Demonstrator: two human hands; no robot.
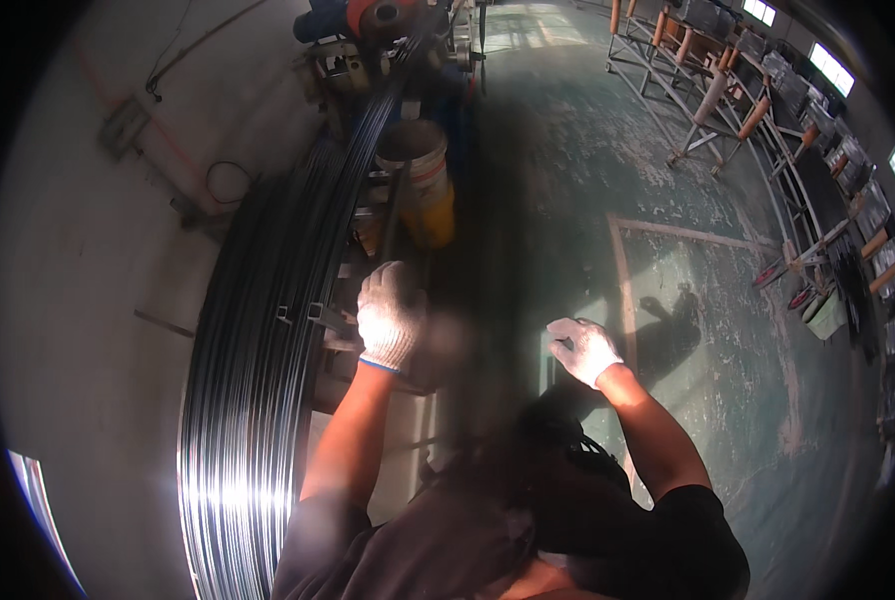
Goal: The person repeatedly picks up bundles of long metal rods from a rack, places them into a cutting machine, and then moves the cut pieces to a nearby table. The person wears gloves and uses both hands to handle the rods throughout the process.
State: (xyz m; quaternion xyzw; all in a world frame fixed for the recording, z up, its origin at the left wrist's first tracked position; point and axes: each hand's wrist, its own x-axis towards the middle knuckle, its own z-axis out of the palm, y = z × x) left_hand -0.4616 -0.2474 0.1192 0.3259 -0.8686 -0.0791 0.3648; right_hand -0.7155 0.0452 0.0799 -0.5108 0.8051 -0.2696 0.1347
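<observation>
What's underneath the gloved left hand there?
Beside the left hand, a square metal tube shows near long metal strips. Whatever lies directly beneath the hand is covered, so contact can't be judged.

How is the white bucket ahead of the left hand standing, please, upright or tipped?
Upright: the white bucket shows its round mouth facing up.

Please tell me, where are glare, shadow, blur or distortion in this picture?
Head view: strong glare low on the metal bars; head view: bright light washes out the right hand, and a dark shadow lies to its right on the green floor; head view: a hazy patch beside the left hand; head view: the bars look bowed, the picture's rim black.
</observation>
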